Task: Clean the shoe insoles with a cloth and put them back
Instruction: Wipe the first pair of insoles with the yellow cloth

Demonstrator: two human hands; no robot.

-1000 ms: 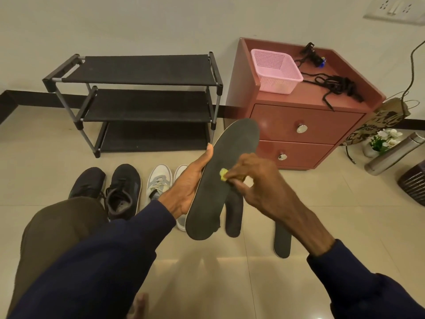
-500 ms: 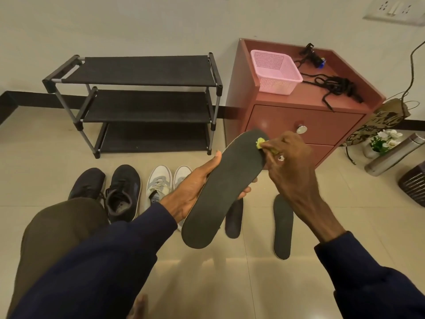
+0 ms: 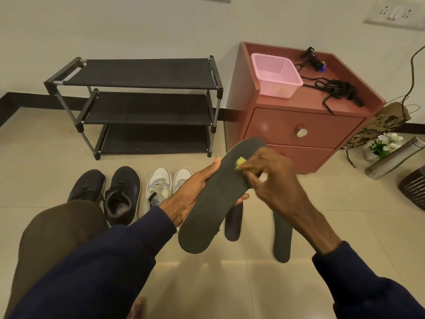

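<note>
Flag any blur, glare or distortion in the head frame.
Head view: the right hand and the yellow cloth it presses on the insole are smeared by motion, while the left hand is sharp. Soft glare patches lie on the floor tiles and a highlight on the drawer knob. The wide-angle lens bows the shoe rack and the dark skirting.

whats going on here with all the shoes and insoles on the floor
A person holds a long black foam insole in the left hand and presses a small yellow cloth, pinched in the right hand, against its upper part. Two more black insoles lie on the tiled floor beyond it. A black pair of sneakers and a white pair of sneakers stand before the black three-shelf rack.
</note>
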